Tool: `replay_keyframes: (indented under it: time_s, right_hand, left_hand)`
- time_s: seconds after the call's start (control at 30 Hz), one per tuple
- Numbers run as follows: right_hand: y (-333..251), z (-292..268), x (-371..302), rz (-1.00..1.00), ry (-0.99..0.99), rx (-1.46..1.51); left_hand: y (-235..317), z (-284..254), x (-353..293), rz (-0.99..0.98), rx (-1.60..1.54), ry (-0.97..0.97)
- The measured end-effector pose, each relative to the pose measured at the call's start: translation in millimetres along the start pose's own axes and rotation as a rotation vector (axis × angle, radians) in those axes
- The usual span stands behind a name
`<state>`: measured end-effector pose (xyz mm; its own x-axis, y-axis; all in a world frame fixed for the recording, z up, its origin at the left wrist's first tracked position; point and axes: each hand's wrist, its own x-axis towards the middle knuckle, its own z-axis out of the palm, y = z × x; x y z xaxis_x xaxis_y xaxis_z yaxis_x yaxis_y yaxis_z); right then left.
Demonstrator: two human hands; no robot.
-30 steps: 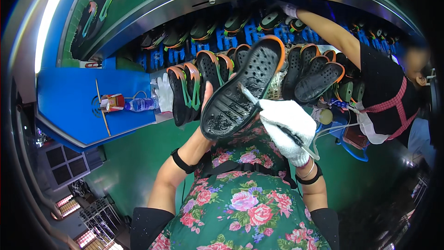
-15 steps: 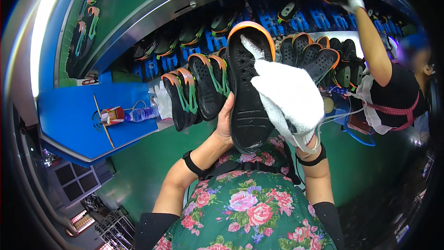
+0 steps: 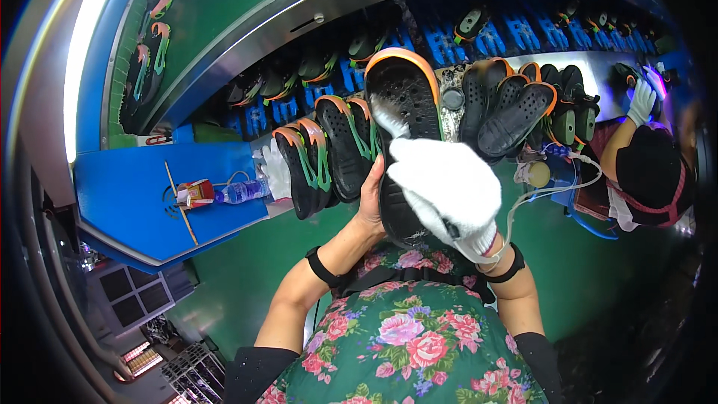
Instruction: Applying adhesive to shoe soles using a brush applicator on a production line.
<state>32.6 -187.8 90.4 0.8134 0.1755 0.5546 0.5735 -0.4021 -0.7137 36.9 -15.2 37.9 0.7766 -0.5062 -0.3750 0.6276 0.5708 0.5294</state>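
Note:
Upright in front of me is a black clog (image 3: 410, 101) with small holes in its footbed and an orange rim round its upper end. My bare left hand (image 3: 370, 198) grips its left edge, the thumb lying along the side. Over the footbed is my right hand (image 3: 446, 183) in a white knit glove, closed round a brush whose pale bristles (image 3: 389, 116) touch the left inner side of the clog. The glove hides the brush's handle. A clear tube (image 3: 514, 213) runs from my right wrist toward the right.
Black clogs with orange and green straps (image 3: 303, 168) stand at left, and more clogs (image 3: 516, 116) at right. Behind runs a line with blue holders (image 3: 523, 34). A blue table (image 3: 127, 202) carries a bottle (image 3: 243, 191). A co-worker's gloved hand (image 3: 642, 102) is at far right.
The brush has moved from the footbed's upper middle to its left inner side, my right hand shifting left and slightly down. The co-worker's arm has come down from the line.

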Motion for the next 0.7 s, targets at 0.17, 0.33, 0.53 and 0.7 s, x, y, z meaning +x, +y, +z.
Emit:
replay_keyframes:
  time_s: [0.17, 0.33, 0.53, 0.7]
  right_hand:
    - [-5.0, -14.1, 18.3, 0.042, 0.145, 0.133]
    - [-8.2, 7.8, 1.2, 0.025, 0.042, 0.022]
    - [-5.4, -4.0, 6.3, 0.085, 0.196, 0.165]
    - [-12.3, 3.3, -3.0, -0.002, 0.022, 0.175]
  left_hand:
    - [6.4, -6.7, 5.2, -0.019, -0.09, 0.084]
    - [10.5, 4.2, 18.7, -0.025, -0.234, -0.118]
    - [17.3, 19.4, 22.2, 0.161, -0.174, -0.152]
    - [22.1, 17.0, 30.1, 0.121, -0.375, -0.273]
